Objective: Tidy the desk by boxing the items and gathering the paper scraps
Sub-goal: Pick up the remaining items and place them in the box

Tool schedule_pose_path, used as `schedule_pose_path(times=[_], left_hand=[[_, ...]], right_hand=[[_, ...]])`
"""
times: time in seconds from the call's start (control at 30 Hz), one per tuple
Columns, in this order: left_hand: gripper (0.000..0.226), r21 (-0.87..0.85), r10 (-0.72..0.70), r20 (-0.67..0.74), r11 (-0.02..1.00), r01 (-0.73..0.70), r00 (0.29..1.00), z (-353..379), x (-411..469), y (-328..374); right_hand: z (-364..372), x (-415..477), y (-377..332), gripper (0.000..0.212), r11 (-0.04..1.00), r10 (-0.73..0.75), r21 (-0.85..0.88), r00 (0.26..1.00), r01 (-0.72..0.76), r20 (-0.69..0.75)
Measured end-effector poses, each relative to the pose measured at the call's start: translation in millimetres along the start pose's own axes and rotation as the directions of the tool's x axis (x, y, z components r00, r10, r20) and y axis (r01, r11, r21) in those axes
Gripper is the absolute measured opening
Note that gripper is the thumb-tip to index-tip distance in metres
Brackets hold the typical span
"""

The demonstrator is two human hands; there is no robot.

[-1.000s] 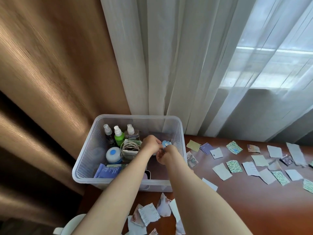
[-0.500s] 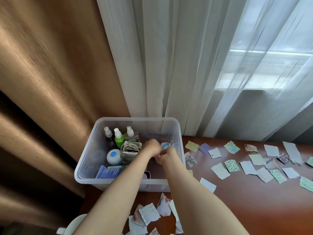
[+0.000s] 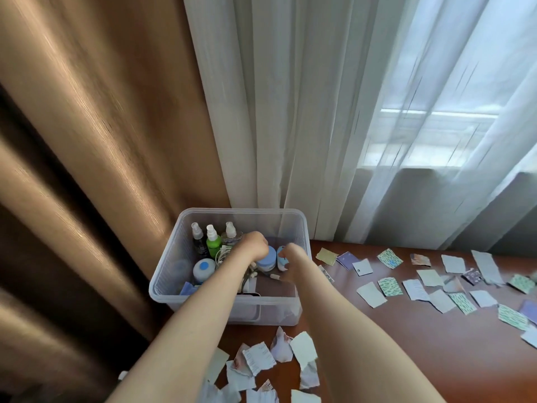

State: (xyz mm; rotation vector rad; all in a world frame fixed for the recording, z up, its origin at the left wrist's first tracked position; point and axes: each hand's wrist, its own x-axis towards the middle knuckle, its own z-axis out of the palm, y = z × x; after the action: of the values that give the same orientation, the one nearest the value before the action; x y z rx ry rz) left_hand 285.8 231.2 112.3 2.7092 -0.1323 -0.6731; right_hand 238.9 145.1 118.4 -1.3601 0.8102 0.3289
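Head-camera view down two bare forearms reaching into a clear plastic storage box [image 3: 241,210] at the left end of a dark brown wooden table [image 3: 392,344]. The boxing step is in hand. The left hand [image 3: 254,247], fingers curled, sits on top of a pale blue round jar [image 3: 268,262]. The right hand [image 3: 293,258], fingers bent downward, is just beside a small blue-and-white oval case [image 3: 281,258]. Whether either hand actually grips its item cannot be told. Both items are inside the box, near a green spray bottle [image 3: 213,244]. The next move is probably to settle them, withdraw, then collect the torn paper scraps [image 3: 372,293] strewn over the table. Behind hang a brown curtain [image 3: 87,141] and a sheer white curtain [image 3: 305,112] over a bright window [image 3: 436,135].
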Motion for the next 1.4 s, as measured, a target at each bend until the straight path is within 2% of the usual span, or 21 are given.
schedule_pose_path(times=[0.07,0.1,0.17,0.33,0.43,0.57,0.7,0.87,1.03,1.4], left_hand=[[0.036,0.069,0.031,-0.077,0.997,-0.026,0.997,-5,-10,4],[0.039,0.128,0.05,-0.108,0.991,-0.036,0.993,-9,-18,7],[0.042,0.226,0.085,-0.146,0.973,-0.05,0.986,-12,-22,10],[0.044,0.368,0.154,-0.169,0.926,-0.083,0.973,-20,-43,22],[0.046,0.407,0.189,-0.173,0.907,-0.104,0.967,-23,-57,31],[0.049,0.442,0.232,-0.18,0.887,-0.132,0.956,-25,-76,46],[0.049,0.476,0.292,-0.176,0.861,-0.179,0.94,-19,-87,66],[0.05,0.549,0.37,-0.138,0.801,-0.24,0.919,0,-99,101],[0.051,0.624,0.445,-0.083,0.721,-0.302,0.891,25,-109,138],[0.048,0.646,0.547,0.016,0.633,-0.427,0.837,82,-128,205]], right_hand=[[1,-12,-9,0.042,0.952,-0.037,-0.302,0.999,0.046,0.035],[0,-21,-11,0.041,0.873,-0.092,-0.477,0.995,0.104,0.049],[-5,-21,-12,0.041,0.806,-0.17,-0.572,0.985,0.15,0.019],[-22,-40,-8,0.042,0.694,-0.404,-0.644,0.914,0.323,0.024],[-35,-50,-8,0.049,0.575,-0.512,-0.723,0.858,0.383,0.048],[-58,-62,-5,0.048,0.392,-0.59,-0.849,0.805,0.355,0.064],[-86,-71,0,0.047,0.316,-0.603,-0.916,0.798,0.247,0.008],[-128,-79,5,0.04,0.297,-0.572,-0.945,0.818,0.14,-0.058],[-175,-87,15,0.046,0.312,-0.526,-0.949,0.84,0.043,-0.134],[-265,-100,43,0.048,0.374,-0.435,-0.921,0.857,-0.107,-0.276]])
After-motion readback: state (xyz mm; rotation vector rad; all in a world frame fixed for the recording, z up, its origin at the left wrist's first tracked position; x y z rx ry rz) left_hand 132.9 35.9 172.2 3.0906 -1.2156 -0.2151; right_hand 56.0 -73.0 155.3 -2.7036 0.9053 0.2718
